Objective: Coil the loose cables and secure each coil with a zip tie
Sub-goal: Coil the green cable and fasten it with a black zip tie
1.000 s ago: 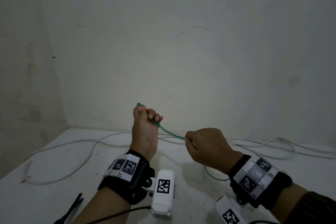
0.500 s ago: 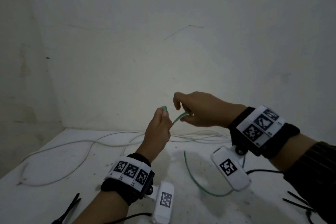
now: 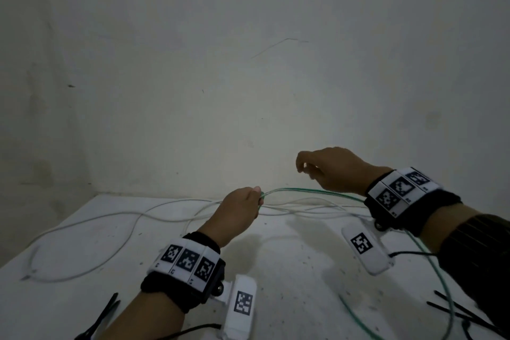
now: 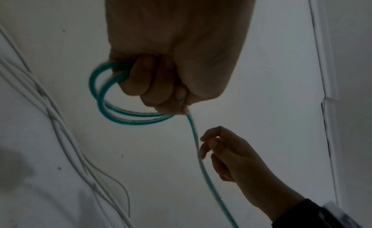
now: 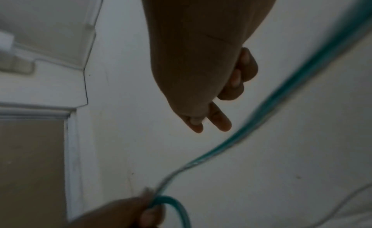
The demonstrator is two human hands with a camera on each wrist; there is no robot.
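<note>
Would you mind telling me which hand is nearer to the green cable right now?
Left. The left hand grips the green cable with loops gathered in its fingers; the right hand hangs above the cable, holding nothing.

We see left hand [image 3: 239, 211] bare, wide black wristband [image 3: 182, 287] behind it, white strip on top carrying three black-and-white square markers. White wrist camera [image 3: 240, 308], one marker on its face, hangs at band's 4 o'clock; thin black lead runs from it. We find right hand [image 3: 335, 171] banded alike, camera [image 3: 365, 248] at 7 o'clock. Dark ribbed sleeve [image 3: 480, 262] covers right forearm.
</note>
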